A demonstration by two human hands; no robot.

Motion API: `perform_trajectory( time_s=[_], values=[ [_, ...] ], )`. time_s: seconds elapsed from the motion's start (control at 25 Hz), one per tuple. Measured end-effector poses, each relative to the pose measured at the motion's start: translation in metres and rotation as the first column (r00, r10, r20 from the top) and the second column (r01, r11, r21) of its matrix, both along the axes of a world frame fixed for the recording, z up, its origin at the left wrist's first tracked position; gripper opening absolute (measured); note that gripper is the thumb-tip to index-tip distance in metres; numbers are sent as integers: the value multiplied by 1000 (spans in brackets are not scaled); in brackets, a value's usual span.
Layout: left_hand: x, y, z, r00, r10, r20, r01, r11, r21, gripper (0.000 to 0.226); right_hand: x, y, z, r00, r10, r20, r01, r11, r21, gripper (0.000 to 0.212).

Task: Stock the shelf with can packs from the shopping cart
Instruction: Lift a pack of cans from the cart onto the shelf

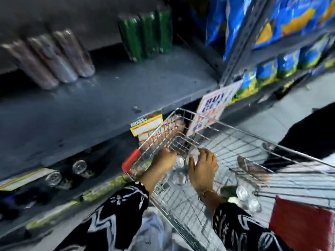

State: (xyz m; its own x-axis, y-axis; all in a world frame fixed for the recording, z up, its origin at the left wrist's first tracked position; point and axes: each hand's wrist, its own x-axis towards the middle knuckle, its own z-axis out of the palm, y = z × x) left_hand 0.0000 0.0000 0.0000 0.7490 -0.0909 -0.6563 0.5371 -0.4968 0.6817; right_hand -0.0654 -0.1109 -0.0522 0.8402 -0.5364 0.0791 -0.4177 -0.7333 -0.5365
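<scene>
Inside the silver wire shopping cart (226, 142), a plastic-wrapped pack of silver-topped cans (179, 171) is flanked by both hands. The left hand (163, 158) is pressed against its left side and the right hand (203, 167) is curled over its right side; how firmly it is gripped cannot be told through the blur. On the dark grey metal shelf (108, 98) above, three silver cans (52, 57) and a green can pack (146, 35) are stood well apart.

Green cans (145, 36); silver cart (208, 142); black-white patterned sleeves (116, 214).
</scene>
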Motion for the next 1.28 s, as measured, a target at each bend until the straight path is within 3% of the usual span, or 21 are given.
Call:
perform_trajectory(
  time_s=[0.08,0.12,0.24,0.32,0.4,0.48,0.6,0.76,0.84,0.92,1.0,1.12,1.28],
  values=[
    [-5,-11,-23,991,-24,-134,18,999,-48,34,3,-12,-19,978,-173,-119,183,980,81,54],
    [-10,-16,-29,978,-95,-186,90,995,-35,36,4,-18,-29,936,-237,-261,279,950,138,61],
    [-22,-20,-19,952,-118,-284,108,993,-51,35,9,-38,-55,799,-263,-540,471,833,291,78],
    [-19,-21,-50,931,-102,-352,72,993,-97,25,14,-53,-72,789,-251,-560,532,734,421,85],
    [-18,-21,-71,931,-31,-364,23,999,-25,19,19,-62,-76,797,-263,-544,559,665,496,83],
    [-21,-24,-80,951,13,-310,29,991,132,49,20,-66,-66,817,-258,-515,540,654,529,55],
    [-24,-24,-77,946,122,-301,-75,984,162,58,14,-64,-51,832,-256,-492,523,656,544,40],
    [-24,-23,-47,958,213,-190,-194,974,113,45,3,-55,-13,879,-300,-370,467,693,549,46],
    [-29,-21,-19,974,221,-48,-216,971,106,39,-3,-54,21,909,-342,-236,414,698,584,52],
    [-36,-16,17,976,162,149,-185,971,154,45,-8,-50,62,929,-356,-97,329,682,654,42],
    [-40,-4,58,933,152,325,-201,972,123,48,-9,-40,103,928,-366,65,218,677,703,24],
    [-33,21,116,853,241,462,-278,961,11,55,7,-21,158,873,-371,316,38,698,715,18],
    [-18,72,188,684,417,598,-447,888,-107,54,43,21,224,851,-228,472,-226,653,723,10]
  ],
)
